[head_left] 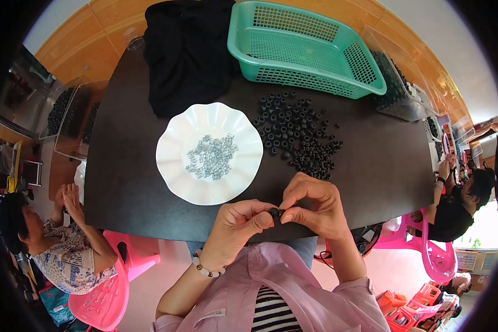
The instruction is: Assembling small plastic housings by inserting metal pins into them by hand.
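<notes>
Close to the table's near edge, my left hand (pixel 239 223) pinches a small round black part (pixel 273 212) between thumb and finger. My right hand (pixel 317 206) meets it there, thumb and finger closed on a second small dark piece (pixel 281 212) that touches or nearly touches the first. Its exact kind is too small to tell. Beyond my hands, a white wavy-rimmed plate (pixel 174 177) holds a heap of tiny clear pieces (pixel 211 156). Right of the plate lies a loose pile of small hollow black caps (pixel 296 130).
A green plastic basket (pixel 315 88) stands at the table's far side, beside a black cloth (pixel 188 55). A clear bin (pixel 398 105) of black parts is at the far right. Co-workers (pixel 66 249) sit on pink chairs (pixel 102 299) at both sides.
</notes>
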{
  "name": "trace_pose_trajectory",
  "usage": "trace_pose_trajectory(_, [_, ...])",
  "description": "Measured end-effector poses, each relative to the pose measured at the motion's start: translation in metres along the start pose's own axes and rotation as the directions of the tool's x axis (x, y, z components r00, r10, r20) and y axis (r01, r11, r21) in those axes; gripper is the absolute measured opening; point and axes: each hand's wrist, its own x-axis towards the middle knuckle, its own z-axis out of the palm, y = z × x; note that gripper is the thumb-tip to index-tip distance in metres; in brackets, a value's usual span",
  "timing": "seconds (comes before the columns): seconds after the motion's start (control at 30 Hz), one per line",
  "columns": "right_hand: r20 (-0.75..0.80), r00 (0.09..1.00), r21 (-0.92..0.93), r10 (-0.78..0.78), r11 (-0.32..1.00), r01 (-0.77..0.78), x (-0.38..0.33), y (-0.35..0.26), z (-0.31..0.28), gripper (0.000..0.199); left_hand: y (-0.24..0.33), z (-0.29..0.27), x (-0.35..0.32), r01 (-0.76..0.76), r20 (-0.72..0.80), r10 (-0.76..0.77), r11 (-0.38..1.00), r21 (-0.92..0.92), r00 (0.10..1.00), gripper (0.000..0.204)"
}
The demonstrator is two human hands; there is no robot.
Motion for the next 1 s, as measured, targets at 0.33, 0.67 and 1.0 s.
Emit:
trace_pose_trajectory(0.33, [0.313, 0.935, -0.032, -0.168, 0.982, 0.187, 0.017, 0.004, 0.001, 0.042, 0.015, -0.01, 0.001, 0.096, 0.076, -0.104, 0.99, 0.105, 0.992, 0.025])
trace_pose_trajectory(0.67, [0.112, 0.967, -0.096, -0.229, 0.966, 0.24, 0.012, 0.011, 0.014, 0.042, 0.008, -0.004, -0.003, 0.054, -0.04, -0.055, 0.998, -0.022, 0.998, 0.026])
trace_pose_trajectory(1.0, [0.032, 0.968, -0.071, -0.248, 0.966, 0.25, 0.007, 0.003, 0.017, 0.035, 0.016, 0.01, -0.008, 0.043, -0.077, -0.043, 0.999, -0.005, 0.996, 0.026])
